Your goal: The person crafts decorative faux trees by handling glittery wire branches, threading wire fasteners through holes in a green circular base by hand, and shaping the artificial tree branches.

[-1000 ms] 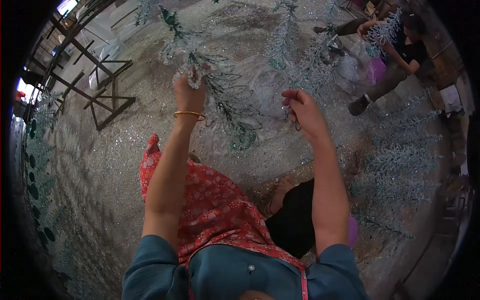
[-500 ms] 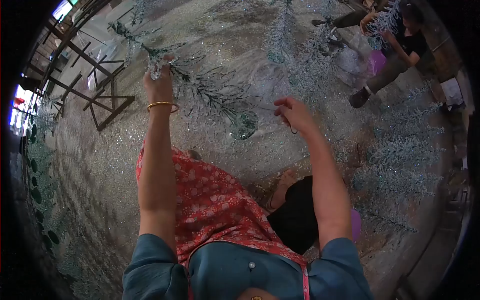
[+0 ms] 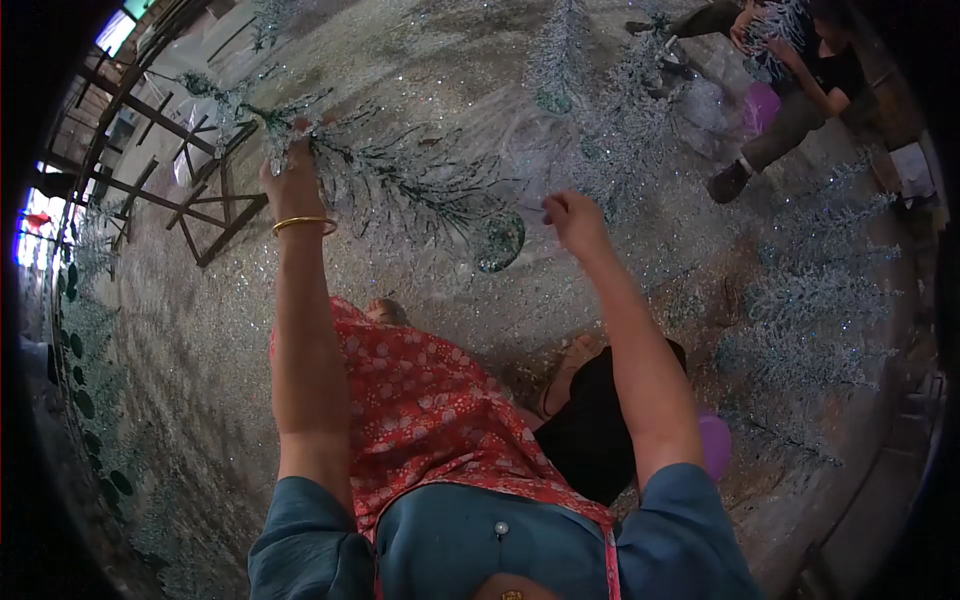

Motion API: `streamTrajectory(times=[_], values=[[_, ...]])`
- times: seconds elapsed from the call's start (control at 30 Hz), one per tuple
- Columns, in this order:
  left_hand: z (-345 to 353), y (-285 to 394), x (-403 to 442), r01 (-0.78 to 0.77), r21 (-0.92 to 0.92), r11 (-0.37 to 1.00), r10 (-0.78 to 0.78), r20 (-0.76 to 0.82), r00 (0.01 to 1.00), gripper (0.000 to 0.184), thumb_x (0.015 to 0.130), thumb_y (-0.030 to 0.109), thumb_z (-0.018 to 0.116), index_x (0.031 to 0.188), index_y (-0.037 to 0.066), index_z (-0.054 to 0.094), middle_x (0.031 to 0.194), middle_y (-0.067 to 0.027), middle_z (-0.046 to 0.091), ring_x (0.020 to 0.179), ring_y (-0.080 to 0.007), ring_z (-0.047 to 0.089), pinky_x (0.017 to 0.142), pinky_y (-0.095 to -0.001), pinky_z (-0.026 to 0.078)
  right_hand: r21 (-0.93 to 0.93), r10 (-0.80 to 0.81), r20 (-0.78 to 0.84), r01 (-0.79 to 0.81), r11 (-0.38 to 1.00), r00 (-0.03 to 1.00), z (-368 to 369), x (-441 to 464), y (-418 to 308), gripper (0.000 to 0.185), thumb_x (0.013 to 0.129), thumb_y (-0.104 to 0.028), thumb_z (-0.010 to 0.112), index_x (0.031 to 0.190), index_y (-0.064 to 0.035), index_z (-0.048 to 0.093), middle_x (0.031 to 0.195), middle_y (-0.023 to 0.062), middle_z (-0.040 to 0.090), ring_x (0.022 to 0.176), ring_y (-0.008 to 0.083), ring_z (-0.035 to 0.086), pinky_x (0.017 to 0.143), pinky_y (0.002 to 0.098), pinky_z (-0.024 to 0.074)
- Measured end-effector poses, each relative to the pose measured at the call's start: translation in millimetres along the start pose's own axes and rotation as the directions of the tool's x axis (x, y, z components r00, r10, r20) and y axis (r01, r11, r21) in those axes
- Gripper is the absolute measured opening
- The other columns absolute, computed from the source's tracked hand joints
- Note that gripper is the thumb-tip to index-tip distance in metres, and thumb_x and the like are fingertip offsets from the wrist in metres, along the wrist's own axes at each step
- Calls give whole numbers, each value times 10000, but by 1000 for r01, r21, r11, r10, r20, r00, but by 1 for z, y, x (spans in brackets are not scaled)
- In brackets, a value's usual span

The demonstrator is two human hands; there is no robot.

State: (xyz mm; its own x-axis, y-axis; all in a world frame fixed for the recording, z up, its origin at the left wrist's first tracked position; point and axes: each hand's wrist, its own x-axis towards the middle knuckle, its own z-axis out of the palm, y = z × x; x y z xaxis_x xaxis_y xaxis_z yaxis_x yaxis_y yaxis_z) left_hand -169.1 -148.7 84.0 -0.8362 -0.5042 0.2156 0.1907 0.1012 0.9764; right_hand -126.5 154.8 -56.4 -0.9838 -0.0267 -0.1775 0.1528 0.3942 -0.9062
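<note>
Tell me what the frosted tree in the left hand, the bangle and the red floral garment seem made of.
Frosted tree: probably plastic with pale, rough frosting, judging by its thin green sprigs and whitish crust.
Bangle: likely metal, polished and gold-coloured, going by its shine.
Red floral garment: matt fabric, since it creases softly; fibre unclear.

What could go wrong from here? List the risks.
The left hand holds the tree toward its tip, and the base looks free of the right hand, so it could swing.
The tip shows near the frame; depth is hard to tell, but it might snag.
Handling the branches may shed bits onto the floor, which is strewn with flakes.
</note>
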Motion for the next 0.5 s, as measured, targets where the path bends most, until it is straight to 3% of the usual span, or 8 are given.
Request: streamTrajectory(times=[0.03, 0.07, 0.13, 0.17, 0.23, 0.27, 0.43, 0.5], values=[[0, -3, 3, -11, -18, 1000, 12, 10, 1000, 165, 804, 89, 483, 892, 19, 604, 806, 1, 579, 706, -75, 474, 629, -222, 352, -229, -135, -128, 103, 968, 983, 0, 6, 14, 226, 821, -204, 475, 865, -20, 598, 751, 65, 610, 399, 43, 345, 356, 210, 271], [-1, -7, 7, -24, -37, 999, 24, 17, 1000, 161, 800, 85, 486, 887, 25, 608, 808, -1, 581, 715, -78, 479, 636, -223, 356, -230, -140, -128, 108, 967, 982, 1, 5, 10, 226, 821, -204, 475, 865, -20, 598, 751, 65, 610, 399, 43, 345, 356, 210, 271], [-4, -17, 13, -49, -72, 996, 51, 23, 998, 155, 792, 79, 492, 876, 37, 616, 812, -5, 585, 731, -85, 490, 650, -227, 365, -58, 410, 117, -406, 912, 905, 8, -4, 3, 258, 830, -256, 478, 893, -26, 576, 734, 71, 605, 390, 52, 321, 342, 209, 245], [-8, -21, 15, -61, -87, 994, 63, 23, 998, 152, 788, 75, 496, 871, 44, 619, 814, -6, 587, 739, -88, 495, 657, -229, 370, -62, 404, 123, -400, 915, 906, 12, -8, 8, 258, 830, -256, 478, 893, -26, 576, 734, 71, 605, 390, 52, 321, 342, 209, 245], [-7, -22, 9, -100, -54, 994, 100, 0, 995, 156, 780, 60, 492, 871, 48, 619, 815, -14, 593, 750, -93, 503, 671, -233, 375, 329, 413, 374, -536, 778, 830, 23, -8, 22, 266, 843, -291, 466, 869, -36, 537, 722, 66, 587, 383, 55, 293, 326, 211, 212], [-7, -21, 8, -135, -21, 991, 135, -9, 991, 164, 772, 44, 489, 872, 53, 619, 815, -22, 599, 760, -99, 511, 686, -237, 380, 379, 398, 399, -544, 749, 826, 30, -9, 23, 261, 849, -299, 457, 838, -43, 510, 703, 56, 566, 382, 54, 284, 322, 209, 198], [-7, 2, -8, -235, 123, 964, 236, 7, 972, 167, 768, 29, 485, 853, 71, 622, 785, -32, 609, 719, -106, 529, 657, -254, 402, 442, 313, 454, -516, 734, 834, 41, -15, 17, 219, 858, -255, 437, 722, -83, 436, 631, 17, 479, 392, 51, 271, 327, 203, 182], [-6, 15, -15, -288, 353, 890, 309, -2, 951, 128, 771, 90, 517, 839, 77, 624, 753, -91, 608, 680, -175, 560, 634, -294, 415, 451, 302, 428, -491, 745, 852, 41, -12, 23, 204, 856, -232, 434, 710, -89, 429, 617, 15, 467, 397, 51, 270, 330, 202, 180]])
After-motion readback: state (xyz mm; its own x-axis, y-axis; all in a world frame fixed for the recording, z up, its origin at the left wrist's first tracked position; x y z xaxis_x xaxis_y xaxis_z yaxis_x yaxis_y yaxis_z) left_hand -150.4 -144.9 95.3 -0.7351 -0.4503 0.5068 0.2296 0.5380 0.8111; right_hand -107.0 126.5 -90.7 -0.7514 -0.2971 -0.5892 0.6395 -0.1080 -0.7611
